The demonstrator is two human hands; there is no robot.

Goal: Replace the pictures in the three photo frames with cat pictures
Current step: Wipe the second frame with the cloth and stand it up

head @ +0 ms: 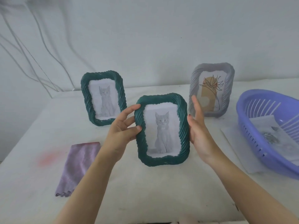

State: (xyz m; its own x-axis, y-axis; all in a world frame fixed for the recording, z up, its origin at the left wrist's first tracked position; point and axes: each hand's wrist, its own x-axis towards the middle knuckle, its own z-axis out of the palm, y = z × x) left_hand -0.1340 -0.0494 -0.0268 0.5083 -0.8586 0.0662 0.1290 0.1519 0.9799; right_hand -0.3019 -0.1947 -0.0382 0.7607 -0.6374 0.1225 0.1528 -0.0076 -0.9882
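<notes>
Green plastic sits under the curled fingers (137,128) of the left hand (123,128), which grip the left edge of an upright dark-green twisted-rim photo frame (161,160) holding a cat print. The right hand (198,126) presses its right edge, fingers straight. Behind-left of it stands a matching green cat frame (85,94). Behind-right, a grey twisted-rim frame (194,81) shows a flower. Two look done, so the next move is likely to set this one down and open the grey one.

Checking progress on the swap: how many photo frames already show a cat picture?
2. The far green frame stands at back left; the near green frame is held between the left hand and right hand, centre. The grey frame, back right, shows a flower drawing.
</notes>
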